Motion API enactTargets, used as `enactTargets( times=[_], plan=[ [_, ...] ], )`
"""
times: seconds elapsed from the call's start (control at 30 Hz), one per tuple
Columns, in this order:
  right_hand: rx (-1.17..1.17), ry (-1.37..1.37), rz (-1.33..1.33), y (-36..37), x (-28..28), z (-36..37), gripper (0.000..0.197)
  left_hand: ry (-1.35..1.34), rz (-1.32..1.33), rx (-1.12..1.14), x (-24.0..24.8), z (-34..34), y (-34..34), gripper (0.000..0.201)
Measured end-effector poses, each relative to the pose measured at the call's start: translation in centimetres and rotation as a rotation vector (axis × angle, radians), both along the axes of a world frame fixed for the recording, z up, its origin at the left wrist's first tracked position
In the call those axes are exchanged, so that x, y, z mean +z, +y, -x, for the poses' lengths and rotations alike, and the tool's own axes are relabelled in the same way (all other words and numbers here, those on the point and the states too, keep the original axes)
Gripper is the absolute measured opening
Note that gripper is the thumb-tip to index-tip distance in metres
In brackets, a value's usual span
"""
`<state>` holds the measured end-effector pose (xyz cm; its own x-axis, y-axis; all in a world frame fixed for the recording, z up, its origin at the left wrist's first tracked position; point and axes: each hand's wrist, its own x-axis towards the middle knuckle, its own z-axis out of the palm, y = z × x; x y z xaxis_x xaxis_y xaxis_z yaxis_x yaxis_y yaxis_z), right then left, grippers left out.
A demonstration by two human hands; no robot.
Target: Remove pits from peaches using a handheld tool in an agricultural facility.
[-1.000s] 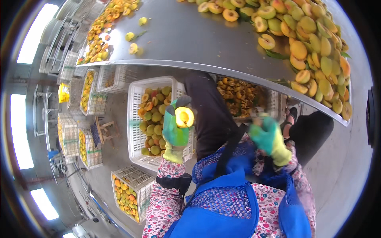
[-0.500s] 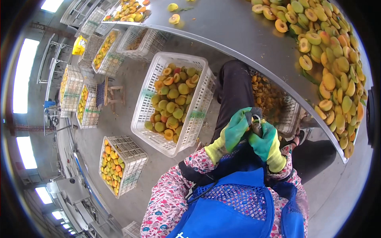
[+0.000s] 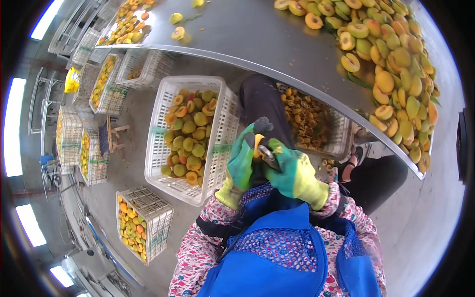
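L hand [image 3: 241, 161], gloved, is closed on a yellow-fleshed stone-fruit piece [image 3: 258, 145] (peach or apricot, can't tell), held up at the fingertips. R hand [image 3: 289, 167] is wrapped round a metal hand tool [image 3: 268, 155], its tip right beside the fruit; contact unclear. To do it well: pinch firm w/o bruising, L fingertips clear of the tip, short controlled strokes from R wrist. White plastic crate [image 3: 225, 121] of fruit sits L of grip; scrap crate [image 3: 341, 131] ahead-R, partly under steel table [image 3: 247, 39].
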<state>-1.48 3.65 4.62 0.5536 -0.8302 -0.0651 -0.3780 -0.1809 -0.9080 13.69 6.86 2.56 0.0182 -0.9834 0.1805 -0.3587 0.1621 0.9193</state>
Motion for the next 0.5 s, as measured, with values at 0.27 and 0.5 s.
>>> enactTargets(
  times=[0.27, 0.5],
  plan=[
    [-0.208, -0.444, -0.582, 0.6, -2.2, 2.0, 0.023, 1.013, -0.423, 0.025, -2.0, 3.1, 1.2, 0.042],
    [-0.157, -0.082, -0.067, 1.3, -2.5, 0.2, 0.018, 1.150, -0.451, 0.054, -4.5, 2.8, 2.6, 0.044]
  ],
)
